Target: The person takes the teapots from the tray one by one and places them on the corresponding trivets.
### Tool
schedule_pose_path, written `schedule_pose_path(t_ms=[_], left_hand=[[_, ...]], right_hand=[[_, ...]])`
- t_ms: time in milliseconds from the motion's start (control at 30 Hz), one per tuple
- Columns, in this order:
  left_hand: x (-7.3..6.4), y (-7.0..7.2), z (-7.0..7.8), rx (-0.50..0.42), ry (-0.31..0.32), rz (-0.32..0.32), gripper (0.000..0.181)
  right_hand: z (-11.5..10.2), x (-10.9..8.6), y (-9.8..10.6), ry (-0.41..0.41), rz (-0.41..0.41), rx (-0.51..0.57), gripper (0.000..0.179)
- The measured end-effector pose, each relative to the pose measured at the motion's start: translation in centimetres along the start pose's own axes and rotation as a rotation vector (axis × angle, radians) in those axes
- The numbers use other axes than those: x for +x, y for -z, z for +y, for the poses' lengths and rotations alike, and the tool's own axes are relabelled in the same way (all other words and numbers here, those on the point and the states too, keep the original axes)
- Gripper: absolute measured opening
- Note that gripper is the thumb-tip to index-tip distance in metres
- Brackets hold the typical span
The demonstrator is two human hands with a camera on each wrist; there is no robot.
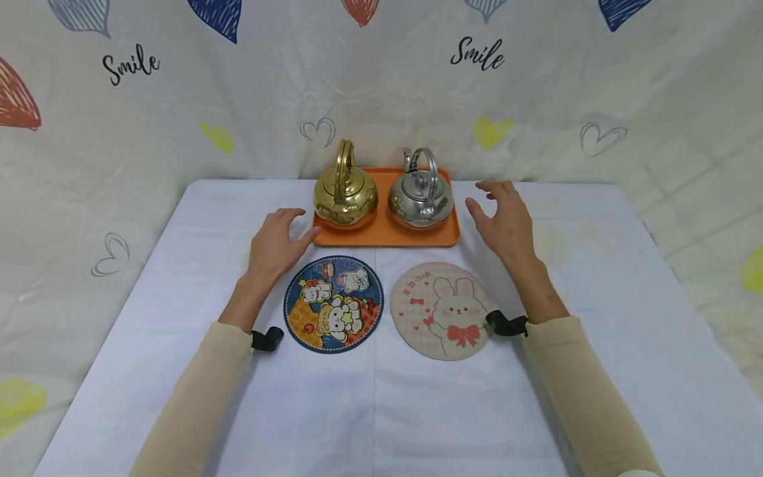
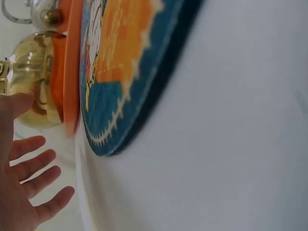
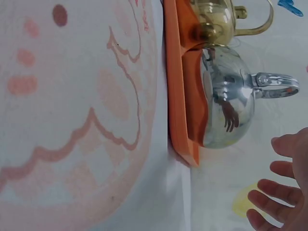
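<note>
A gold teapot point(image 1: 346, 197) and a silver teapot point(image 1: 420, 199) stand side by side on an orange tray point(image 1: 381, 236) at the back of the table. My left hand point(image 1: 275, 245) is beside the tray's left end, fingers spread, thumb close to the front left corner. In the left wrist view, the left hand point(image 2: 29, 178) shows separated fingers near the gold teapot point(image 2: 41, 79). My right hand point(image 1: 505, 222) is just right of the silver teapot, fingers apart and slightly bent. The right wrist view shows this right hand point(image 3: 284, 187) holding nothing, near the silver teapot point(image 3: 228, 106).
In front of the tray lie two round mats: a blue one with cartoon bears point(image 1: 334, 305) and a pink one with a rabbit point(image 1: 441, 311). A white cloth point(image 1: 381, 417) covers the table. Behind it hangs a patterned backdrop point(image 1: 393, 79).
</note>
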State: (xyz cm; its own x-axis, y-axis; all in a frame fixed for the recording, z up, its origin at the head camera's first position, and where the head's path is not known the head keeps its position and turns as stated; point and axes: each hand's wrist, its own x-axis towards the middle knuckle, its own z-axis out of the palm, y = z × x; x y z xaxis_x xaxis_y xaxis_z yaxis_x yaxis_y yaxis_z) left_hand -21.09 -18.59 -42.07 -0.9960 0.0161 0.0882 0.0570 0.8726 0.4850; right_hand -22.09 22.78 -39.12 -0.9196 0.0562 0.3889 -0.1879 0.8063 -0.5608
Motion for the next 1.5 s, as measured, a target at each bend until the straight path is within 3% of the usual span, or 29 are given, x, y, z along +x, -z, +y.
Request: schedule_pose_path(t_ms=[233,467,667,933,1500], left_hand=[[0.0,-0.1,-0.3,-0.053,0.016,-0.029,0.063],[0.0,-0.5,-0.6,-0.13,-0.017,-0.057,0.055],[0.0,-0.6,-0.5,-0.193,-0.007,-0.097,0.055],[0.1,-0.5,-0.6,-0.212,-0.015,-0.132,0.054],[0.0,-0.8,-0.5,-0.212,-0.017,-0.142,0.052]], right_hand=[[-0.3,0.3,0.0,0.043,0.0,0.149,0.035],[-0.7,0.4,-0.3,0.01,-0.06,0.282,0.035],[-1.3,0.4,-0.3,-0.021,-0.108,0.314,0.038],[-2.1,0.6,-0.2,-0.048,-0.154,0.335,0.04],[-3.1,0.9,-0.5,-0.027,-0.217,0.414,0.043]])
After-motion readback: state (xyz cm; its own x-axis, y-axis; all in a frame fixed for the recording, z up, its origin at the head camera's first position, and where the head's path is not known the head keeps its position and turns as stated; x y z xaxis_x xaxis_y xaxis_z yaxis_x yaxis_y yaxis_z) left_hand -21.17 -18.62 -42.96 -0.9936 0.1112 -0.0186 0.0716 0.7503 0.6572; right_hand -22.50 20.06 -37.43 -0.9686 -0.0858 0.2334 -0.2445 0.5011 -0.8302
